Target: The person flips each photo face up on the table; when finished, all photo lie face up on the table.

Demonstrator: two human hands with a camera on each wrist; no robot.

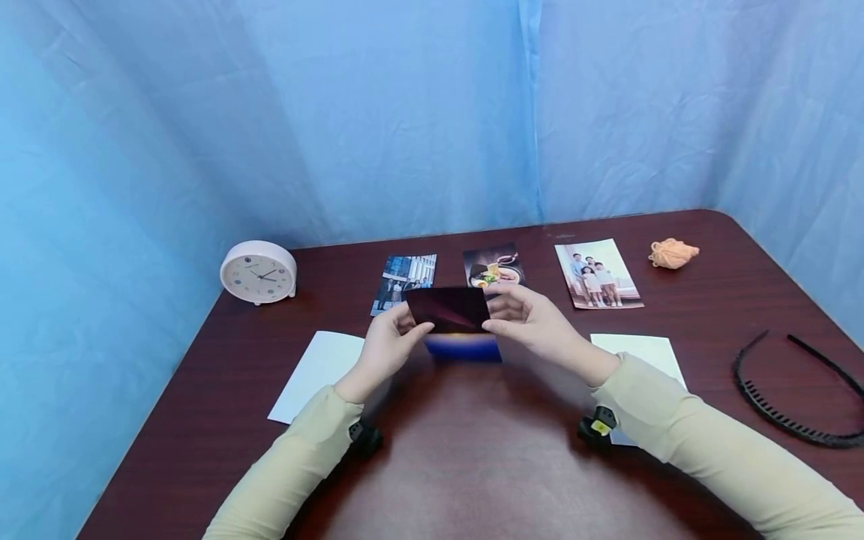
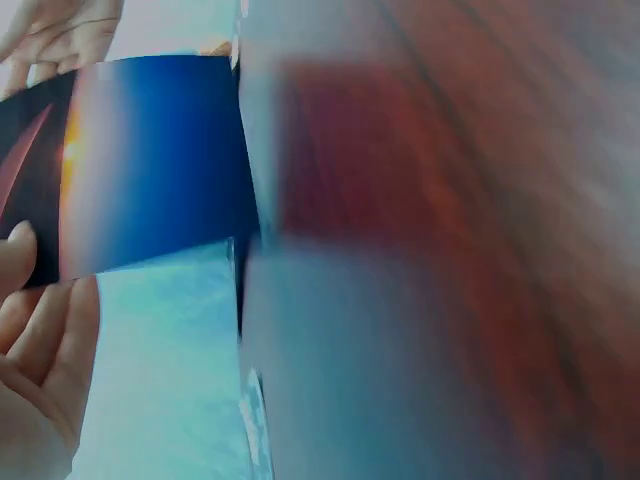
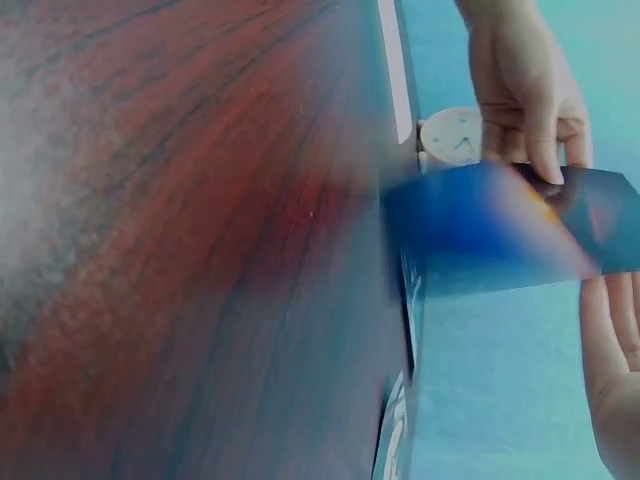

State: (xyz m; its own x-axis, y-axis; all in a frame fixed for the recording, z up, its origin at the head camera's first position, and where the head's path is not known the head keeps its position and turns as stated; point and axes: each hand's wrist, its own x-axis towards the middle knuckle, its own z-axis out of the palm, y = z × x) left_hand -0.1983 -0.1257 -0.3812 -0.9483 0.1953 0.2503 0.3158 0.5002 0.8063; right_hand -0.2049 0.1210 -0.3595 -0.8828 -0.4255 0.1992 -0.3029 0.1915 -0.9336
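Note:
Both hands hold one photo print [image 1: 448, 311] raised over the table's middle. It is dark at the top, with a thin orange-yellow glow and a blue band along its lower part. My left hand [image 1: 388, 345] pinches its left edge, thumb on the front face and fingers behind. On the opposite edge, my right hand [image 1: 533, 326] pinches it in the same way. The left wrist view shows the print's blue part [image 2: 175, 160] beyond the left thumb. Blur softens the print [image 3: 460, 220] in the right wrist view.
Photos of a group by a building [image 1: 405, 281], a noodle bowl [image 1: 496, 264] and a family [image 1: 598, 276] lie behind. White sheets [image 1: 320, 371] [image 1: 641, 352] flank the hands. A round clock [image 1: 259, 274] stands at left; peach yarn [image 1: 673, 253] and a black headband [image 1: 776, 416] lie right.

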